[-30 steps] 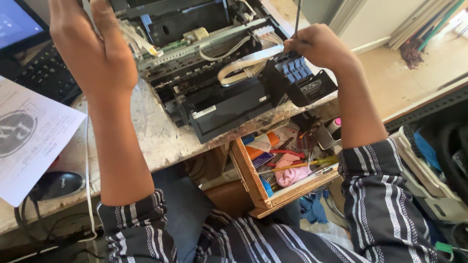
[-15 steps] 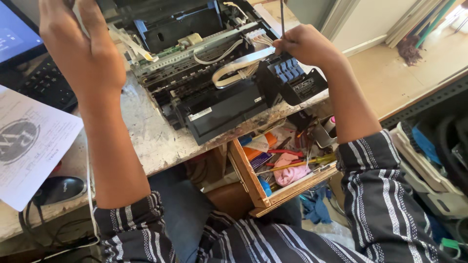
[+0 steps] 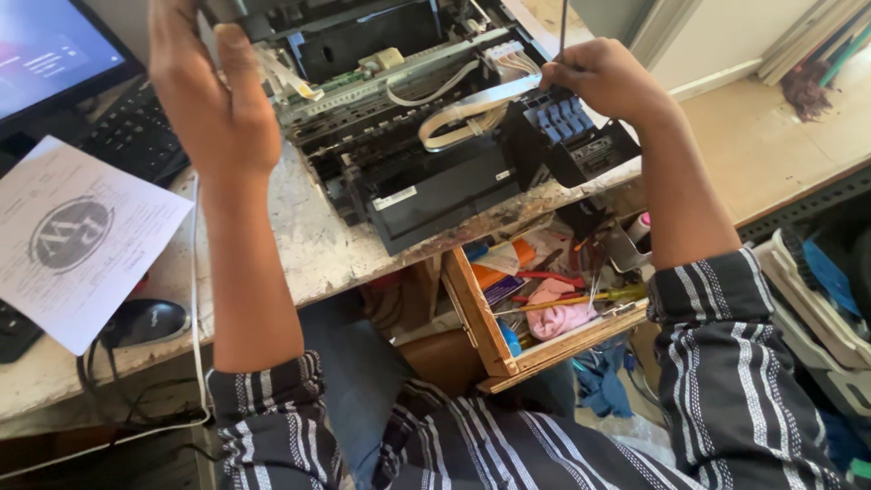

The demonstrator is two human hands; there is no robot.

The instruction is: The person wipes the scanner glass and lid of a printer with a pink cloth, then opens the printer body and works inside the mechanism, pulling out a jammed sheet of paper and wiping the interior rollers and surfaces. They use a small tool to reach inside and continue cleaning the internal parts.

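1. The opened printer (image 3: 408, 136) lies on the worn worktop (image 3: 308, 245), its long axis running from upper left to lower right, its front end jutting past the table edge toward the person
2. The right hand (image 3: 610, 80) is curled shut around a thin screwdriver (image 3: 562, 23), whose shaft stands nearly upright above the blue ink cartridge carriage (image 3: 558, 118)
3. The left hand (image 3: 213, 104) grips the printer's left rear corner, fingers wrapped over the edge, thumb pressed against the frame
4. Compared with half a second ago, the left hand sits further right in view and both hands look nearer; the screwdriver is still upright over the carriage
5. A white ribbon cable (image 3: 463, 113) loops across the mechanism beside the carriage
6. Left of the printer lie a printed sheet (image 3: 77, 240), a keyboard (image 3: 127, 136) and a mouse (image 3: 145, 322); below the table edge an open wooden drawer (image 3: 481, 331) holds assorted tools
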